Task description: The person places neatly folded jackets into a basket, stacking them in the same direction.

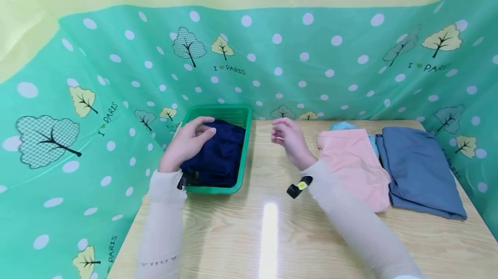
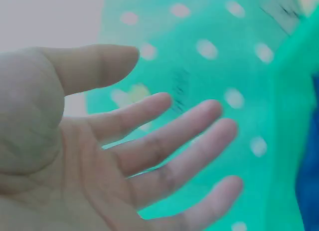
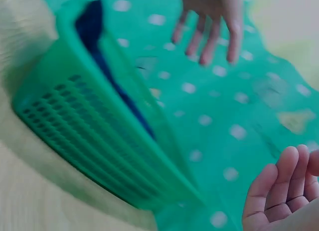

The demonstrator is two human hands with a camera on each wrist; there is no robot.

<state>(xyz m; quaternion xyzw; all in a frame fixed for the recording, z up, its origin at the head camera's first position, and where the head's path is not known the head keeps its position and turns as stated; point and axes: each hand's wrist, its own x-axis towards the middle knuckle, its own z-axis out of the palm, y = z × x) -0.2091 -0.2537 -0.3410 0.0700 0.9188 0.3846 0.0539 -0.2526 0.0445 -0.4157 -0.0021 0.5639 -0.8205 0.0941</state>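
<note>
A green plastic basket (image 1: 244,162) stands on the table at the left, and dark navy folded cloth (image 1: 218,158) lies inside it. Over the basket's left side is my left hand (image 1: 190,138), its fingers spread and relaxed with nothing in them, as the left wrist view shows. My right hand (image 1: 289,138) hovers to the right of the basket, its fingers loosely bent and holding nothing. Beyond the basket in the right wrist view, the left hand (image 3: 212,21) hangs with its fingers pointing down.
Right of my right hand lies a pink folded garment (image 1: 354,162), partly over a light blue cloth (image 1: 344,126). A grey-blue folded garment (image 1: 422,171) lies at the table's right. A green dotted curtain (image 1: 264,63) encloses the wooden table (image 1: 303,236) at the back and sides.
</note>
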